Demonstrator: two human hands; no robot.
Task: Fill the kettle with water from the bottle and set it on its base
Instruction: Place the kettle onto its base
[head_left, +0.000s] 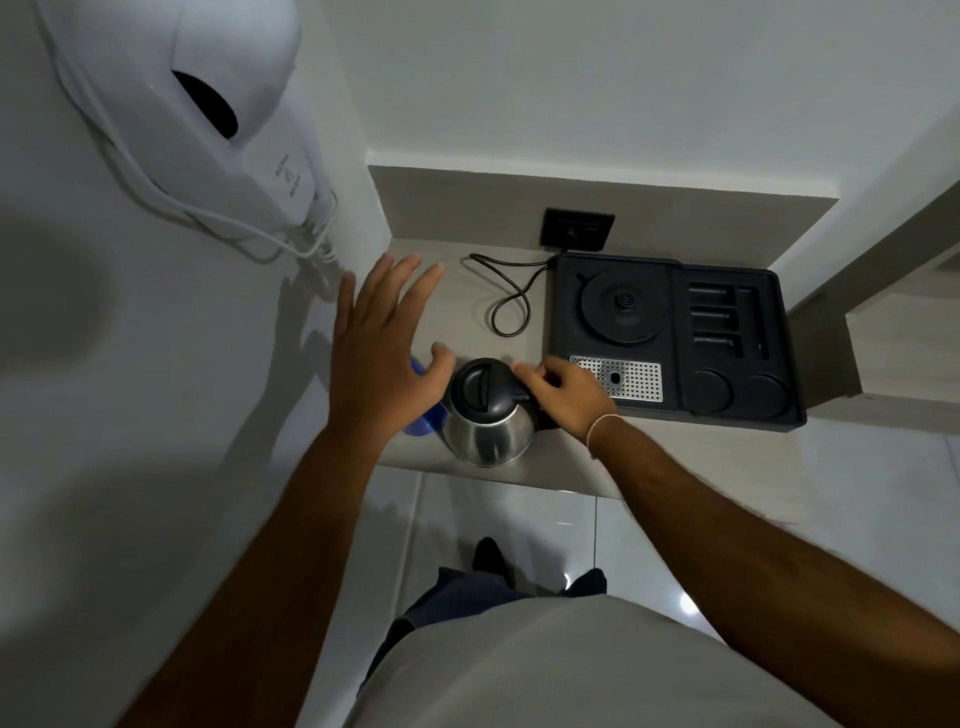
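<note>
Right hand (566, 397) grasps lidded kettle (488, 415) handle; base (623, 304) bare in tray (779, 415).

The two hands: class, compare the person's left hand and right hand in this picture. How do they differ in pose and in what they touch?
The left hand is spread open with fingers splayed, while the right hand is curled. The left hand hovers above the counter and grips nothing; the right hand rests on the handle of the kettle. The left hand partly hides a blue object; the right hand lies beside the black tray. Both are bare.
</note>
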